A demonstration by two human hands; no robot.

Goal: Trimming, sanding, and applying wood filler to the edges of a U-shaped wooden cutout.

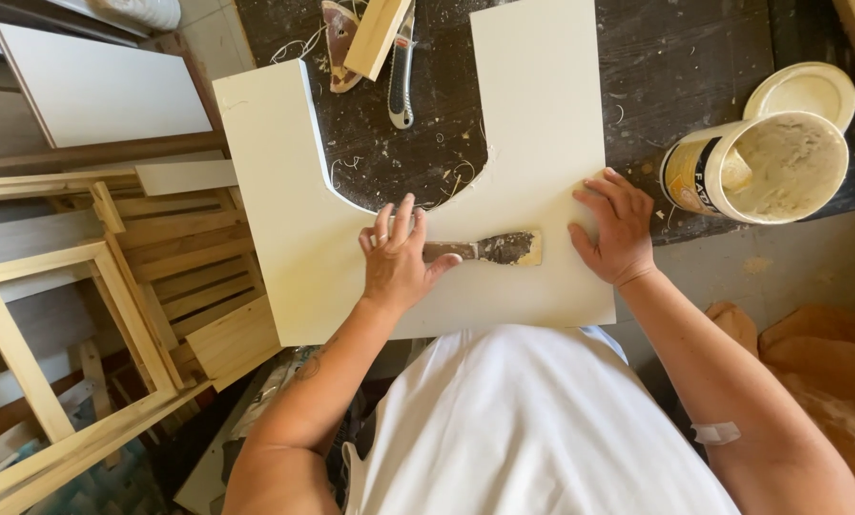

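White cloth of the person's shirt fills the bottom of the view, and both forearms reach out from it onto a white board with a deep U-shaped cutout, which lies on a dark, scuffed workbench. On the board, the left hand lies over the handle of a putty knife, fingers spread forward toward the cutout's edge, the thumb beside the handle; whether it truly grips the handle I cannot tell. That knife lies flat on the board just below the cutout, its smeared blade pointing toward the right hand, which rests open, palm down, near the board's right edge and apart from the blade. Curled shavings litter the bench inside the cutout. Beyond them lie a utility knife and a strip of pale wood. Right of the board, an open tub of filler lies tipped toward the camera, its lid just behind it. Wooden frames are stacked at left, and orange cloth lies at lower right.
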